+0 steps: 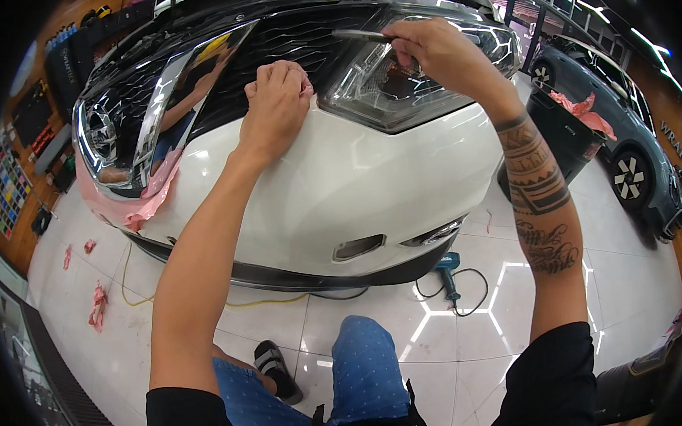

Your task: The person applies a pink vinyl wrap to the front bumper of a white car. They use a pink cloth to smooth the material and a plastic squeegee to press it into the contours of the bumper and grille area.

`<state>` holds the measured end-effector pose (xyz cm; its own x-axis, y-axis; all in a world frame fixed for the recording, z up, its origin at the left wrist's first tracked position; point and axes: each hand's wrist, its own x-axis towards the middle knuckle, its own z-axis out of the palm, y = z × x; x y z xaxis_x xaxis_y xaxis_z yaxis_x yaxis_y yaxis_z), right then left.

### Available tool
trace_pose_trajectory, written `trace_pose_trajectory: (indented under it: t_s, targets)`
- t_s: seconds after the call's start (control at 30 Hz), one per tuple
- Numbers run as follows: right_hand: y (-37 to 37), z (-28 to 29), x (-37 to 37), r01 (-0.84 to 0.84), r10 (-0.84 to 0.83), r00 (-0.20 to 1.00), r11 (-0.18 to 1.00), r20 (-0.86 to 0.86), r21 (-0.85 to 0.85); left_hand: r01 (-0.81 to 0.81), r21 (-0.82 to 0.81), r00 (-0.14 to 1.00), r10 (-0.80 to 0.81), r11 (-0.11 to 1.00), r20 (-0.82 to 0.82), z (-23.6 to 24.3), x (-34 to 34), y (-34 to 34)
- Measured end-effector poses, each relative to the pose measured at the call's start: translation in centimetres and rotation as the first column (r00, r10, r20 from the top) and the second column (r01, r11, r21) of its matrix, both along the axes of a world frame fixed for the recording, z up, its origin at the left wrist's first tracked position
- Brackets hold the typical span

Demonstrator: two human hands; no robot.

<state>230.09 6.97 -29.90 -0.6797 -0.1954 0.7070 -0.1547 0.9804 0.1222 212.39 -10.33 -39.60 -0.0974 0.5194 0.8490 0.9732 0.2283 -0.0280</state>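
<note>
My left hand [277,98] is closed, with its fingers curled against the upper corner of the white front bumper [358,175], beside the black grille [292,37]. Whatever its fingertips pinch is hidden. Higher and to the right, my right hand [434,52] grips a slim silver-grey knife-like tool [358,36]. The tool points left, over the grille's edge and the top of the clear headlight [398,81]. A chrome strip [166,100] runs down the grille to the left of my hands. Pink film [156,199] hangs loose along the bumper's lower left part.
On the tiled floor lie a teal heat gun [447,274] with its cord, a yellow cable [267,302] and pink film scraps [98,307]. A black bin [565,136] holding pink film stands at right, before a grey car [631,128]. A swatch board [11,184] hangs at left.
</note>
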Motion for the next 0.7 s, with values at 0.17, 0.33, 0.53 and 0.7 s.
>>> trace_pose_trajectory:
  t_s: [0.17, 0.33, 0.53, 0.7]
  targets:
    - [-2.4, 1.3, -0.1, 0.152, -0.198, 0.977, 0.906, 0.077, 0.395, -0.008, 0.014, 1.000, 0.009, 1.000, -0.011, -0.3, -0.3, -0.3]
    - [-2.8, 1.0, -1.4, 0.051, -0.080, 0.996, 0.848, 0.033, 0.528, 0.010, 0.030, 1.000, -0.010, 0.999, -0.007, -0.2, -0.1, -0.1]
    - [-3.5, 0.8, -2.7, 0.064, -0.104, 0.994, 0.836, 0.043, 0.545, 0.004, 0.035, 1.000, -0.003, 0.999, -0.021, -0.2, -0.4, -0.2]
    - [-4.2, 0.9, -3.2, 0.098, -0.167, 0.984, 0.807, 0.066, 0.583, 0.005, 0.058, 0.999, -0.003, 0.998, -0.044, -0.4, -0.5, 0.0]
